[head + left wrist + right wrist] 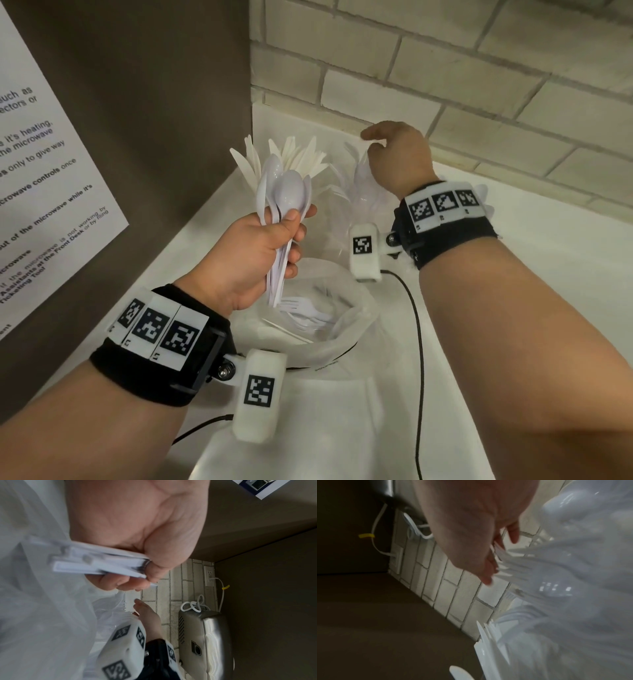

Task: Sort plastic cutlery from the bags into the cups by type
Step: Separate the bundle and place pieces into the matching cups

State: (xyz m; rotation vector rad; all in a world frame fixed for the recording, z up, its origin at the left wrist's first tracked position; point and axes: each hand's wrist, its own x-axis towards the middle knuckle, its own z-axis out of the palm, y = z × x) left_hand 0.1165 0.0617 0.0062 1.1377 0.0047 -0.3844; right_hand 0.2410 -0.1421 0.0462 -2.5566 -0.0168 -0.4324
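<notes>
The left hand (pixel 253 253) grips a bundle of spoons (pixel 284 195) above the bag (pixel 342 342); the right hand (pixel 397 157), fingers loose over the forks (pixel 518 563), should steady them while the spoons drop bowls-up into their own cup.

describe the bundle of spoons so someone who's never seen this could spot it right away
Find the white counter in the corner below the brick wall. Above the open plastic bag there, the left hand grips the spoons, bowls up. Rounded bowls set them apart from the pointed knives behind.
</notes>
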